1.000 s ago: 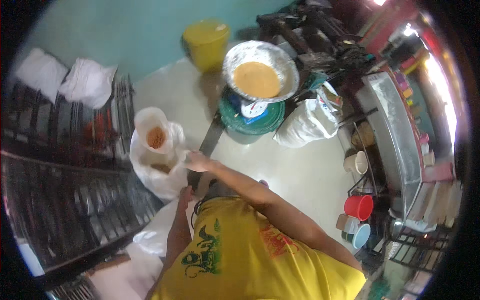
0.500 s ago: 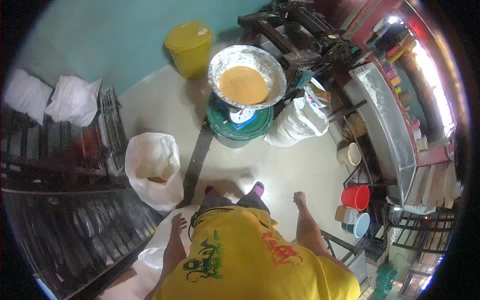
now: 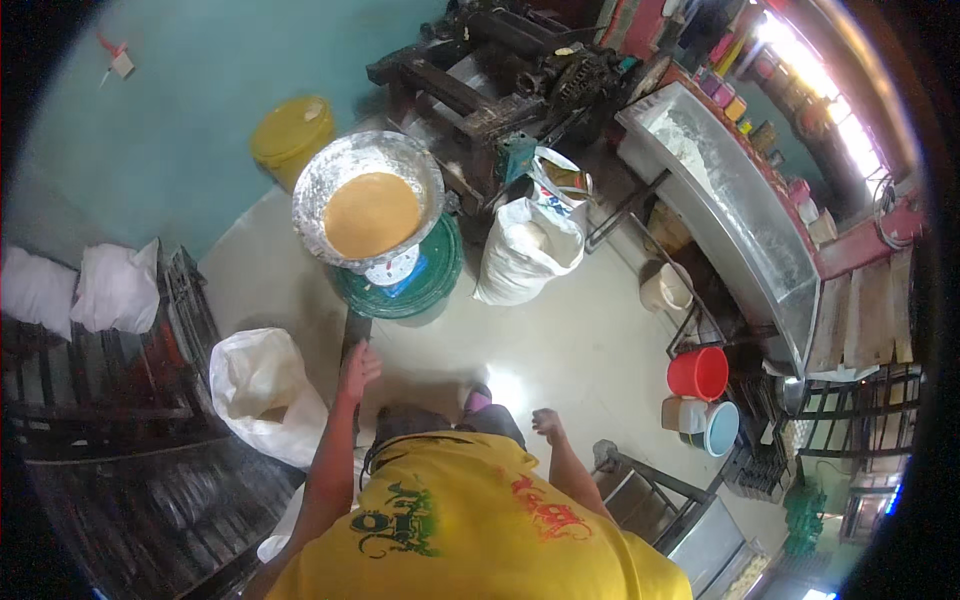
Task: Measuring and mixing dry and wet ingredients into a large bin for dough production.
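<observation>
My left hand [image 3: 360,372], holding nothing, hangs with its fingers partly stretched, close to an open white sack [image 3: 250,365] with some brown content low inside. Out over the floor on the other side is my right hand [image 3: 547,425], its fingers curled and nothing seen in them. Ahead, a large floury metal basin [image 3: 315,190] holds tan powder or grain [image 3: 372,215]. It rests on a dial scale [image 3: 392,270], which stands on a green lidded tub [image 3: 440,265]. Neither hand touches these things.
A second open white sack [image 3: 525,260] stands right of the tub. Behind are a yellow lidded bucket [image 3: 285,135] and dark machinery [image 3: 490,75]. At right are a metal trough table [image 3: 745,190], a red bucket [image 3: 697,374] and a light-blue bucket [image 3: 722,430]. Dark racks [image 3: 130,490] line the left.
My view has turned and moved forward, so the basin and tub appear further left. My left hand has swung forward past the left sack; my right hand has dropped back toward my body.
</observation>
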The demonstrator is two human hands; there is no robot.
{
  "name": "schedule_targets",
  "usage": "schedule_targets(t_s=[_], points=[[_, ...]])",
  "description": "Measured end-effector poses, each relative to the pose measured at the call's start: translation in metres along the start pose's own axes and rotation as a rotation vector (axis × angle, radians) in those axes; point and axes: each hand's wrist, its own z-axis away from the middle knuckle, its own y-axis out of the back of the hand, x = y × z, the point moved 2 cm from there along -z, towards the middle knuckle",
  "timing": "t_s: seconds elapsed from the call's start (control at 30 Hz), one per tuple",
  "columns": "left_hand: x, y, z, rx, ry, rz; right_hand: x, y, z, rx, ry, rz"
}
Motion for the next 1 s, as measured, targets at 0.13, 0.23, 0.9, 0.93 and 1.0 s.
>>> schedule_targets(t_s=[0.13, 0.23, 0.9, 0.93, 1.0], points=[[0.078, -0.063, -0.016, -0.163, -0.092, 0.4, -0.033, 0.04, -0.045, -0.279, 0.5, -0.162], [0.126, -0.075, -0.041, -0.167, -0.19, 0.505, -0.103, 0.018, -0.067, 0.143, -0.189, 0.34], [0.172, -0.04, -0.115, -0.067, -0.871, -0.666, -0.527, -0.368, -0.098, -0.403, 0.585, 0.964], [0.174, -0.041, -0.113, -0.077, -0.868, -0.674, -0.525, -0.365, -0.095, -0.392, 0.581, 0.897], [0.173, -0.052, -0.103, -0.225, -0.648, -0.448, -0.532, -0.345, -0.096, -0.33, 0.598, 0.833]])
